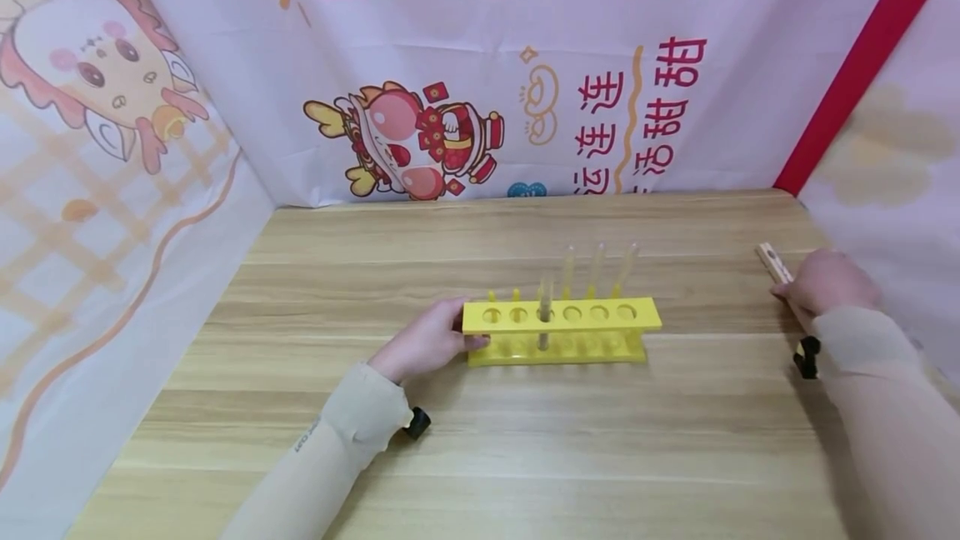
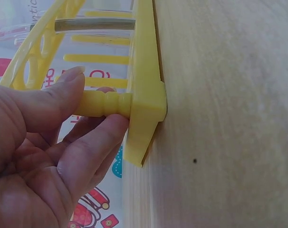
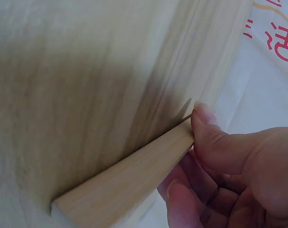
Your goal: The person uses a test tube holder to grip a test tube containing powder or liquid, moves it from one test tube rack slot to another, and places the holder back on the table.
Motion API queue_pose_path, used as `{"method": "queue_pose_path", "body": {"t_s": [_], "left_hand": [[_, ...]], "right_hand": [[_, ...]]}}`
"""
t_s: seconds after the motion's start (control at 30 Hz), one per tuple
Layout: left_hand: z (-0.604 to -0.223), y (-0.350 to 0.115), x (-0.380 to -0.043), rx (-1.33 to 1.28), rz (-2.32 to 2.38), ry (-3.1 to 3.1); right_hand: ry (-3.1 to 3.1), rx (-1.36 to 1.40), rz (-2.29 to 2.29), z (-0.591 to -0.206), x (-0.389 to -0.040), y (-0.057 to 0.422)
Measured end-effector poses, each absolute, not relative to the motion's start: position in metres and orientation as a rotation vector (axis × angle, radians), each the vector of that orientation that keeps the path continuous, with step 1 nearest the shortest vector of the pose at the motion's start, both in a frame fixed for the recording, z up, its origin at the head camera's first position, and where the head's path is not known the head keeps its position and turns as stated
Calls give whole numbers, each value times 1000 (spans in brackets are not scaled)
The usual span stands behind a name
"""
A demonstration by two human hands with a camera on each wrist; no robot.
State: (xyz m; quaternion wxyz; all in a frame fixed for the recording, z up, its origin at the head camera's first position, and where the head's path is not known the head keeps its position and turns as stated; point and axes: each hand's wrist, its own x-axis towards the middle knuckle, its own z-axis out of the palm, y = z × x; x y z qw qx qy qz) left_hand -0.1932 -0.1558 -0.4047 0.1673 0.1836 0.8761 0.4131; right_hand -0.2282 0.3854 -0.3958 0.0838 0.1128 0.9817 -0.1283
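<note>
A yellow test tube rack [image 1: 562, 317] stands on the table with my left hand [image 1: 431, 338] at its left end. In the left wrist view, my thumb and fingers grip the rack's yellow end post [image 2: 105, 103]. One test tube [image 1: 545, 311] with greyish contents stands in a hole left of the middle. Three clear test tubes [image 1: 597, 267] sit over pegs behind the rack's right half. At the table's right side, my right hand [image 1: 834, 282] pinches a wooden strip [image 3: 127, 180] lying along the tabletop. Dark marks show near the strip's far end [image 1: 772, 261].
The wood-grain table [image 1: 360, 273] is bordered by printed white cloth at the back [image 1: 465, 40], left and right. Two bare pegs [image 1: 504, 295] stand at the rack's left. Each wrist wears a small black device [image 1: 417, 422].
</note>
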Motion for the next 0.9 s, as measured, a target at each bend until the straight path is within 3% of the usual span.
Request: {"method": "queue_pose_path", "body": {"t_s": [0.9], "left_hand": [[-400, -157, -198, 505, 1209, 2506]], "right_hand": [[2919, 365, -474, -399, -230, 383]]}}
